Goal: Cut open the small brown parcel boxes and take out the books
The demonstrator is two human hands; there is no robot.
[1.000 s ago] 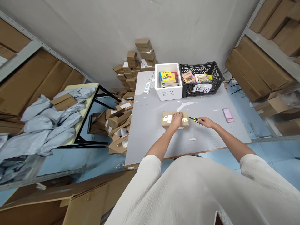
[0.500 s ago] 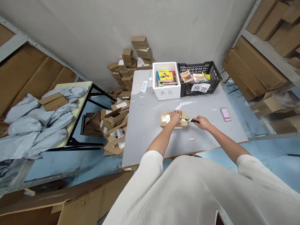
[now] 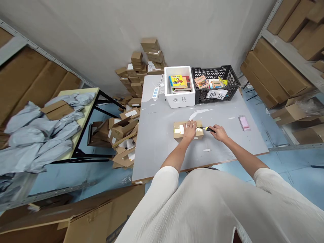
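Observation:
A small taped cardboard box [image 3: 178, 134] lies on the grey table [image 3: 157, 148] in front of me. My left hand [image 3: 189, 130] rests flat on its top, fingers spread, covering part of the tape and a white label. My right hand [image 3: 219, 132] is wrapped round the black and yellow handle of a utility knife [image 3: 210, 129]. The knife points left, its blade at the right end of the box top, by the shiny tape. Whether the blade is in the tape or only against it I cannot tell.
Behind the box stand a white foam box [image 3: 181, 103] and a black plastic crate [image 3: 234, 86], both holding books. A power strip [image 3: 155, 93] lies at the back left, a blurred pink item [image 3: 244, 123] at the right. Cardboard boxes [image 3: 124, 126] are heaped left of the table.
My left hand has shifted slightly on the box top and its fingers lie flatter. The knife and right hand have barely moved, drawing a touch to the right.

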